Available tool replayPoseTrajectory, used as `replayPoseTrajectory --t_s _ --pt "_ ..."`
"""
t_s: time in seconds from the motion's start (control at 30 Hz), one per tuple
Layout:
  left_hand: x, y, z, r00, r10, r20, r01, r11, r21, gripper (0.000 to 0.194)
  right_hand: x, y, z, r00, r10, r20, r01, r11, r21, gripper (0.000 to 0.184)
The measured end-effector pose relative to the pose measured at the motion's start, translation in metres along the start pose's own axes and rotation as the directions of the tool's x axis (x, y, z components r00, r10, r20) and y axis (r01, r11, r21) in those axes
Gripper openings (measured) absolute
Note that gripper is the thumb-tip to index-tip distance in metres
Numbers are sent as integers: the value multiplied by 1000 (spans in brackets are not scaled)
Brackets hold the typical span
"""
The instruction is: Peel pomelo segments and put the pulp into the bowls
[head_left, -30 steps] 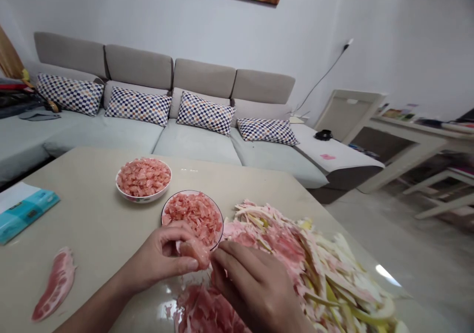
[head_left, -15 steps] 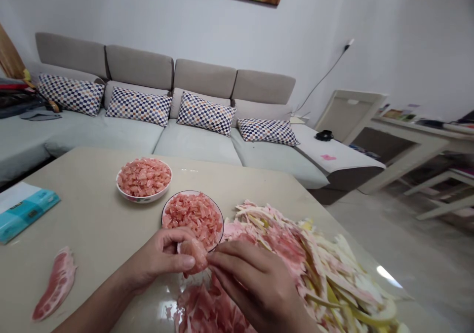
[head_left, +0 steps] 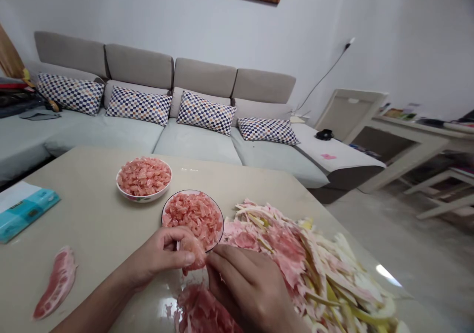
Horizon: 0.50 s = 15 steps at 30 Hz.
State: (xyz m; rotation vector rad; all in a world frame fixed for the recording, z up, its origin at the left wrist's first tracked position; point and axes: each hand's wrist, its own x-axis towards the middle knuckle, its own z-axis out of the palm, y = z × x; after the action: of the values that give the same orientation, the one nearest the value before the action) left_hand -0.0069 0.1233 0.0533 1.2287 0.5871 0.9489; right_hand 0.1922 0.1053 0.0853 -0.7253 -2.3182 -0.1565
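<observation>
My left hand [head_left: 163, 256] is closed around a peeled pink pomelo segment [head_left: 194, 254], thumb in front. At the segment's right end, the fingertips of my right hand [head_left: 252, 283] are pinched together against its edge; whether a strip of membrane lies between them is hidden. Just beyond both hands sits a dark-rimmed plate [head_left: 222, 229] heaped with pink pomelo pulp [head_left: 192, 214]. Under and in front of my right hand lies a pile of thin pink membranes [head_left: 203, 311]. An unpeeled pomelo segment [head_left: 55, 283] rests alone on the table at left.
Farther back stands a white bowl [head_left: 144, 198] full of pulp. A large heap of pomelo peel [head_left: 333, 283] covers the table's right side. A blue tissue pack [head_left: 27, 212] lies at the left edge of the table [head_left: 99, 239]. A grey sofa [head_left: 200, 135] runs behind.
My right hand has shifted slightly down and left, its fingers curled a little more at the segment's edge. My left hand keeps its hold almost in place.
</observation>
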Motion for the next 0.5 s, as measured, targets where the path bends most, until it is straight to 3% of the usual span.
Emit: replayPoseTrajectory --t_s 0.27,0.5 --pt "-3 1 2 998 -60 29 62 995 -78 21 4 -1 -3 990 138 22 -139 953 270 17" --pt "-2 -1 0 994 -100 37 105 983 -151 25 4 3 -13 968 244 59 -248 895 371 16"
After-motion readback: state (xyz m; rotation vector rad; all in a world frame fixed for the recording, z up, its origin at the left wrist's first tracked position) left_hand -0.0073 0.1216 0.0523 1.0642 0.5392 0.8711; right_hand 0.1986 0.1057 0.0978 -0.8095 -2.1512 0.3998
